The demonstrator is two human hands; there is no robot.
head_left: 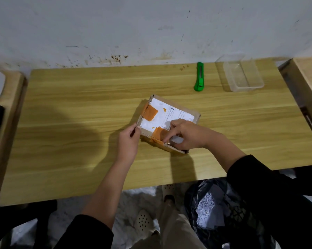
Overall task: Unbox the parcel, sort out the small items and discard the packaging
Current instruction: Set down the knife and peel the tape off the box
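The cardboard parcel (169, 121) lies mid-counter (79, 123); the left hand (128, 142) pinches its left corner in a closed grip, while the right hand (185, 135) presses fingertips on its near edge, grip unclear

Person, head-camera view. Sleeves: black, long, pushed up past both forearms; left sleeve (90, 232), right sleeve (256, 175). Hands: left hand (128, 142) and right hand (185, 134) bare, no rings or watch visible. Trousers (171, 229): light beige. Footwear: pale perforated clog-type shoes (143, 221).
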